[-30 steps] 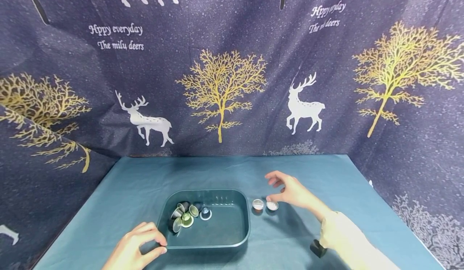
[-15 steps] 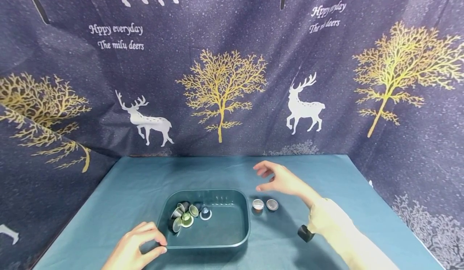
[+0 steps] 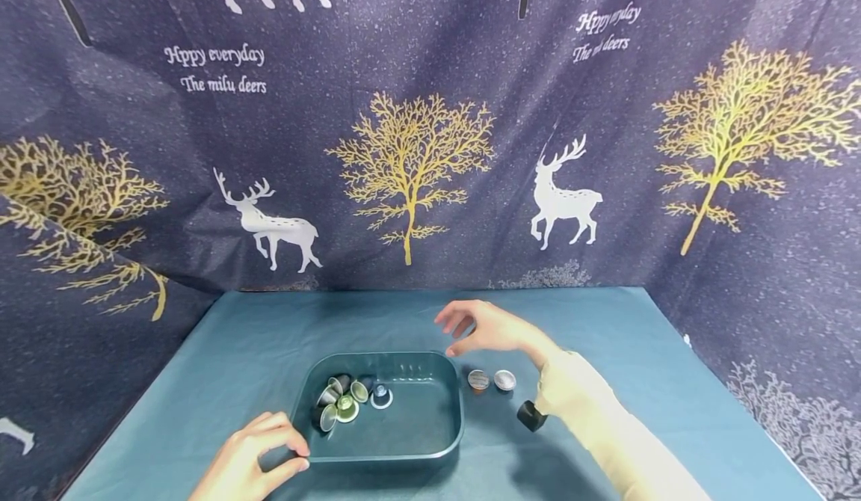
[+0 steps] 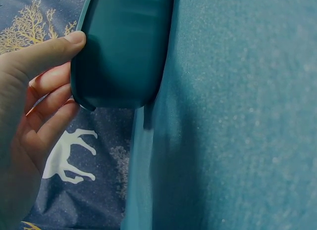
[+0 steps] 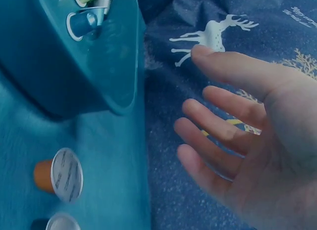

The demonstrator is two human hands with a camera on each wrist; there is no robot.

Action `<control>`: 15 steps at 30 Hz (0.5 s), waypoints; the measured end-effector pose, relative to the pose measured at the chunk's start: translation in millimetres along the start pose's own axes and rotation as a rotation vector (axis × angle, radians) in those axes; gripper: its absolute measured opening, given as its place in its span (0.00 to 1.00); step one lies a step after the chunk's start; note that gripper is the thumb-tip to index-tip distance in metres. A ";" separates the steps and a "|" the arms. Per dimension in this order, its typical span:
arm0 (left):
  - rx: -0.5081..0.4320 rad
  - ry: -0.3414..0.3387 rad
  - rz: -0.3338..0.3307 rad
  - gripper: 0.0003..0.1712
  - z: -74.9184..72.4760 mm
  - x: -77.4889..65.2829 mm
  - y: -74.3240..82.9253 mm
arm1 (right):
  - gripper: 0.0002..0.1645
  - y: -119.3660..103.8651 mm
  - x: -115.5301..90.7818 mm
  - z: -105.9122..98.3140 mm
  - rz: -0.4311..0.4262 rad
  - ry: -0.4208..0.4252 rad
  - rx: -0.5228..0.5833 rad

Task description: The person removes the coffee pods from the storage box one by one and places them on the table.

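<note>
A dark teal tray [image 3: 377,458] stands on the table, with several coffee capsules at its left side, among them a green one [image 3: 346,409] and a dark blue one [image 3: 381,396]. My left hand [image 3: 252,456] pinches the tray's near left corner; its thumb [image 4: 75,38] lies over the rim in the left wrist view. Above the far right corner, my right hand [image 3: 487,327] hovers with nothing in it, fingers loosely bent and apart. Right of the tray lie an orange capsule [image 5: 68,175] with a printed lid and a second capsule [image 3: 504,380], lid up.
A teal cloth [image 3: 269,321] covers the table. Behind it hangs a dark blue curtain [image 3: 430,277] printed with deer and trees. A small black box [image 3: 531,416] is at the right wrist, beside the cream sleeve [image 3: 585,411].
My right hand has moved left and slightly back, from beside the two loose capsules to above the tray's far right corner. The left hand and the tray have stayed put.
</note>
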State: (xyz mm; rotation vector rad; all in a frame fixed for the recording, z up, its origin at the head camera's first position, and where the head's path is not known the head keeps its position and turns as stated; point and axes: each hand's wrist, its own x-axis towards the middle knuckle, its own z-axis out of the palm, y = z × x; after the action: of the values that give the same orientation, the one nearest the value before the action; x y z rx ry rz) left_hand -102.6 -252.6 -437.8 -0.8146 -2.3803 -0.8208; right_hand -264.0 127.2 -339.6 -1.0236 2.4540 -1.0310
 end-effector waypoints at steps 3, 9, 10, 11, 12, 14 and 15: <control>0.003 0.001 0.002 0.23 0.0 0.2 0.2 | 0.29 -4.1 7.7 2.2 -0.002 -0.032 0.000; 0.010 -0.004 0.004 0.23 0.1 0.3 0.0 | 0.27 -12.2 23.7 10.0 0.012 -0.098 0.003; 0.010 -0.006 0.003 0.22 0.1 0.2 -0.2 | 0.26 -13.4 26.5 12.0 0.018 -0.106 0.001; 0.011 -0.006 0.003 0.22 0.1 0.2 -0.4 | 0.25 -14.7 29.4 14.1 0.018 -0.116 -0.001; 0.010 -0.007 0.002 0.22 0.0 0.2 -0.5 | 0.25 -15.4 32.3 16.1 0.019 -0.124 -0.005; 0.012 -0.005 0.005 0.23 -0.3 0.1 -1.0 | 0.23 -16.7 37.8 20.4 0.018 -0.144 -0.003; 0.013 -0.003 0.007 0.23 -0.4 0.1 -1.1 | 0.23 -17.3 40.5 22.5 0.020 -0.154 0.002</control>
State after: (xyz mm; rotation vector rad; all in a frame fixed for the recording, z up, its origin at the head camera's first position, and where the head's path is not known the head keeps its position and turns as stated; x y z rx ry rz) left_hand -103.3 -253.6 -437.8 -0.8194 -2.3817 -0.8009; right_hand -272.6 78.6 -342.8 -1.0351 2.3344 -0.9116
